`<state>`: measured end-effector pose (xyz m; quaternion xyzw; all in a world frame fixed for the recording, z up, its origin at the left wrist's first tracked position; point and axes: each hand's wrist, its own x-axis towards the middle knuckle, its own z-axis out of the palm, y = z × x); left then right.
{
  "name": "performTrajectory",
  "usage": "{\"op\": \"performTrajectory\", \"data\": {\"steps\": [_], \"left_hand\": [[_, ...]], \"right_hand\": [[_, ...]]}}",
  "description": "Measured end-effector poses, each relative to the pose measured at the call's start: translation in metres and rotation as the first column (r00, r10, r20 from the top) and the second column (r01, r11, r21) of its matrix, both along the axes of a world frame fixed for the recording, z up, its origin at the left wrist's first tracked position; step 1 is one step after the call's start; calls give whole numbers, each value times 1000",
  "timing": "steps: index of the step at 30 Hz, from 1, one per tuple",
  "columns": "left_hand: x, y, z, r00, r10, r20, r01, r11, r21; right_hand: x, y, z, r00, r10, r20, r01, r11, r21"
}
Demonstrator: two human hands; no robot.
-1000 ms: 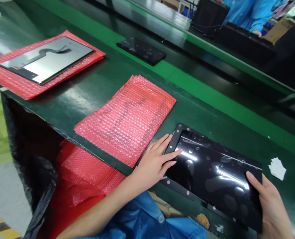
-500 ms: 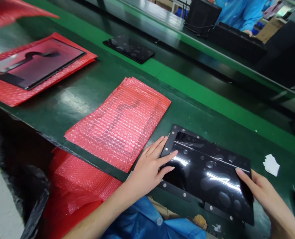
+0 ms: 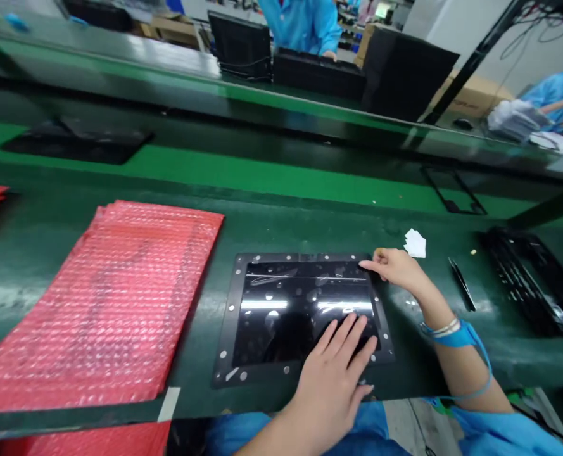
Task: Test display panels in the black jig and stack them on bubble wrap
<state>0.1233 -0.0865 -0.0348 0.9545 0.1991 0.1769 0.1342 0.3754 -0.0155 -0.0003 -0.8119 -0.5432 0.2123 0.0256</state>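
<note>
A glossy black display panel [image 3: 281,316] lies flat within a black border plate [image 3: 228,329] dotted with pale round spots, on the green bench. The panel's surface shows bubbles and bright light streaks. My left hand [image 3: 335,380] rests on its lower right part, fingers spread. At the upper right corner my right hand [image 3: 395,269] has its fingers curled in and fingertips at the panel's edge; what they pinch, if anything, is too small to make out. A blue wrist strap [image 3: 452,334] circles my right wrist.
A stack of red bubble-wrap bags [image 3: 105,304] lies left. To the right are white paper scraps [image 3: 415,244], tweezers [image 3: 461,285] and black frames [image 3: 537,278]. Another dark panel [image 3: 76,142] lies far left. Co-workers in blue sit beyond the raised shelf [image 3: 177,95].
The panel, tilted between both hands before, now lies level inside the border plate. My left hand has shifted to its lower right, my right hand to its upper right corner. The view has swung right.
</note>
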Motion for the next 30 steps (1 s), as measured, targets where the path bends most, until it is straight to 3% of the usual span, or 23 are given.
{"op": "performTrajectory", "data": {"steps": [3,8,12,16,19,21,23,27,30], "left_hand": [[20,-2,-5,996,-25,-84,27,1000,14],[25,0,-7,991,-20,-132,25,999,37],[21,8,4,981,-78,-176,80,997,3],[2,41,17,968,-161,-192,149,986,-75],[-13,75,16,983,59,-172,-54,998,33],[-20,95,12,963,241,-123,-225,965,132],[-23,108,7,941,326,-89,-306,935,179],[-23,112,0,942,330,-58,-314,930,191],[-20,109,-3,952,304,-45,-292,940,176]], "right_hand": [[-1,13,-4,998,-7,65,8,1000,-16],[-2,21,-5,994,6,107,1,998,-69],[-5,16,-3,994,19,107,-13,998,-55],[-10,10,-6,997,10,80,-12,1000,28],[-11,9,-12,1000,-13,6,12,993,115],[-8,7,-14,996,-40,-77,53,983,175],[-2,5,-13,979,-68,-192,113,965,235],[13,-4,0,890,-40,-454,219,911,349],[16,-10,8,669,72,-740,370,831,416]]}}
